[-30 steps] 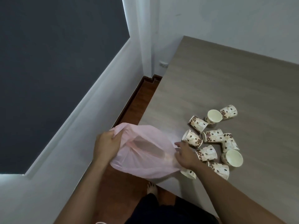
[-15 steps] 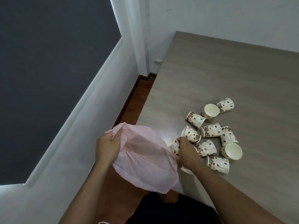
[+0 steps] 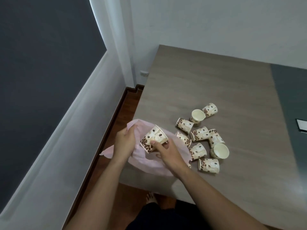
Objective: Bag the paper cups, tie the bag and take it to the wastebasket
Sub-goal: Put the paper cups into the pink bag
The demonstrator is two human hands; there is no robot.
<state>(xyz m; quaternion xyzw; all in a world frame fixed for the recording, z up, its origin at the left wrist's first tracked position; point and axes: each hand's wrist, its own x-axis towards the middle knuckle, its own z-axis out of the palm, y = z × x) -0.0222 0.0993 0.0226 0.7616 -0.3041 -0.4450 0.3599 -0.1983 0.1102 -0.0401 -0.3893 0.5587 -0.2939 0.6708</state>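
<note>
A paper cup [image 3: 153, 140] printed with brown coffee beans lies tilted on its side over the mouth of a pink plastic bag [image 3: 149, 161], its rim toward one o'clock and its base toward seven. The right hand [image 3: 167, 152] is closed around it, thumb on the near wall and fingers wrapped at the rim end. The left hand [image 3: 123, 144] sits at nine o'clock of that cup, clenched on a bunched edge of the bag's opening and pulling it up; a loose flap of pink film trails out at eight o'clock from the wrist. The bag hangs over the near left corner of the desk [image 3: 216, 83], part of it draped on the wood-grain top and part beyond the edge.

The other cups [image 3: 200, 133] lie scattered on the desk at three o'clock of the held one, most on their sides and several touching. One cup [image 3: 183, 138] lies just beside the bag's far edge. Two show their pale insides: one [image 3: 197, 115] at the far end of the cluster and one [image 3: 220, 151] at its right. The nearest [image 3: 209, 165] lies on its side at five o'clock of the group.

At the desk's right side the surface turns dark grey, and a small white-edged object [image 3: 302, 125] lies there, cut off by the frame. White walls meet behind the desk, with a small wall socket [image 3: 144, 73] low at eleven o'clock. Reddish wood floor [image 3: 127, 110] runs along the left, and a bare foot [image 3: 150, 197] shows at six o'clock.
</note>
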